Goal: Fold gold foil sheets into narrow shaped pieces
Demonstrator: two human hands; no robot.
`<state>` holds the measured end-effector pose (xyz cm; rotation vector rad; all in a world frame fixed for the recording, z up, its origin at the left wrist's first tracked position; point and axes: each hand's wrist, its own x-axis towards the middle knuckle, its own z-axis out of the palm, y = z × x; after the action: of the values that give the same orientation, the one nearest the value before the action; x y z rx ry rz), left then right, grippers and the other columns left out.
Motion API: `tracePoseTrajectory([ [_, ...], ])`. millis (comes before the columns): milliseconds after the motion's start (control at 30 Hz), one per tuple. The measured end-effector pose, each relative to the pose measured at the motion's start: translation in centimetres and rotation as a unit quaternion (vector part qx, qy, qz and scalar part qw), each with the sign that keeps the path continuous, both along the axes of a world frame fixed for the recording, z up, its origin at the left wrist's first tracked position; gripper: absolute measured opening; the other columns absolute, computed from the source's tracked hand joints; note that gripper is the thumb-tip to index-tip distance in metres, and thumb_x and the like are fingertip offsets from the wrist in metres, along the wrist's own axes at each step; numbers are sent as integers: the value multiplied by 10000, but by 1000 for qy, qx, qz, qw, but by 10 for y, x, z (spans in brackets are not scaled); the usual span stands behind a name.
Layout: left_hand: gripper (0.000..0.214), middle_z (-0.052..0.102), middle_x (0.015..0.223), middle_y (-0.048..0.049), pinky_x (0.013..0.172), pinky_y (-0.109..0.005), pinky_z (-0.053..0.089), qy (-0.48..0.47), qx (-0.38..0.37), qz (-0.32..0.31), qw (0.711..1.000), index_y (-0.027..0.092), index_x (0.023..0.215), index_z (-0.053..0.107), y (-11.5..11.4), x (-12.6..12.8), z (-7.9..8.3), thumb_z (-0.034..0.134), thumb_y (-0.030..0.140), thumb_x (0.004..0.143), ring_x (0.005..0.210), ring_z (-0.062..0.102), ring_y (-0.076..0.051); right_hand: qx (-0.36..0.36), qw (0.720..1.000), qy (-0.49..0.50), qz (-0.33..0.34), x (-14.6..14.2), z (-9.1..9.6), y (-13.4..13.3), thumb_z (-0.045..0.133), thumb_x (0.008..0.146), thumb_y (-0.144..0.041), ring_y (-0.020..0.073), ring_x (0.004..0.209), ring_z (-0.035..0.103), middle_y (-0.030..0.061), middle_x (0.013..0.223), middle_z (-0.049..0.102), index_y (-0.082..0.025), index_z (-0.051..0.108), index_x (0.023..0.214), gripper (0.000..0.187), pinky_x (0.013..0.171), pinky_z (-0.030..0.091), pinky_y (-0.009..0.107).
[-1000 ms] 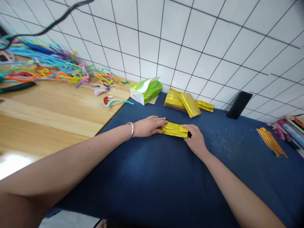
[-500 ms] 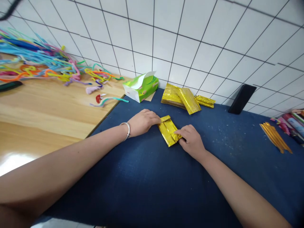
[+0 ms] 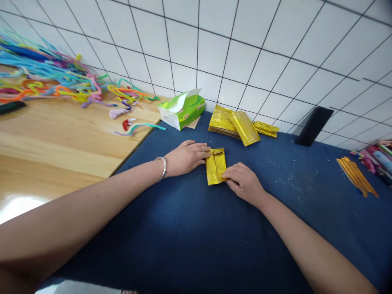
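A small folded piece of shiny gold paper [image 3: 215,168] lies on the dark blue cloth, with a crease running down its middle and a flap across its top. My left hand [image 3: 187,158], a silver bangle on its wrist, rests flat with fingers stretched out, its fingertips touching the paper's upper left edge. At the lower right corner, my right hand [image 3: 243,181] has thumb and fingers closed on the paper's edge. Behind, near the wall, sit a stack of gold paper pieces [image 3: 223,119], one gold piece [image 3: 246,128] leaning on it, and a narrow folded gold strip [image 3: 266,129].
A green tissue box [image 3: 183,109] stands by the tiled wall. Colourful pipe cleaners [image 3: 70,83] cover the back of the wooden table [image 3: 61,143] at left. A black slab-shaped object [image 3: 314,125] leans on the wall. Folded orange-gold strips [image 3: 357,175] lie at right.
The gold paper has turned to stand straighter, and its long flaps now meet at a middle crease. My left fingers have straightened out; my right hand has shifted slightly left.
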<state>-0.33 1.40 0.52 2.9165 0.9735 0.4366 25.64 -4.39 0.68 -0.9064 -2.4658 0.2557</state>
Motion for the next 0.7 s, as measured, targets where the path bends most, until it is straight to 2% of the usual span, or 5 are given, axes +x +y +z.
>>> tracePoseTrajectory([
  [100,310,535,1276,-45,1001,-372,296,-2,8,-54,998,227,1151,561,-6,3,7,378,210,901,1202,441,-189,-5,1000,-3,-6,-1,1,0,488,825,-152,168,899,576,38,949,656,-224,623,944,194,839,447,371],
  [267,280,611,1131,-50,930,-319,389,-6,-36,-135,990,227,1088,587,-21,8,20,447,193,848,1042,535,-175,-19,1000,11,-17,-1,3,1,496,803,-138,164,888,582,27,934,660,-235,630,936,212,836,445,368],
  [400,294,623,1025,-60,867,-316,437,6,-60,-104,993,200,1060,566,-34,13,31,541,333,800,967,560,-194,-27,999,26,-21,-2,2,2,504,800,-140,157,879,583,18,921,661,-237,631,940,213,823,446,352],
  [533,304,624,965,-64,831,-332,448,30,-42,-53,997,193,961,567,-48,21,34,539,444,792,920,575,-211,-33,999,32,-23,-1,0,3,508,809,-155,160,883,585,18,928,661,-241,628,945,200,826,442,354],
  [700,243,619,951,-68,836,-325,445,24,-22,-12,999,183,890,575,-59,30,29,493,404,834,924,566,-199,-40,998,33,-20,-1,0,4,524,820,-174,158,879,577,17,925,662,-229,621,942,165,822,434,346],
])
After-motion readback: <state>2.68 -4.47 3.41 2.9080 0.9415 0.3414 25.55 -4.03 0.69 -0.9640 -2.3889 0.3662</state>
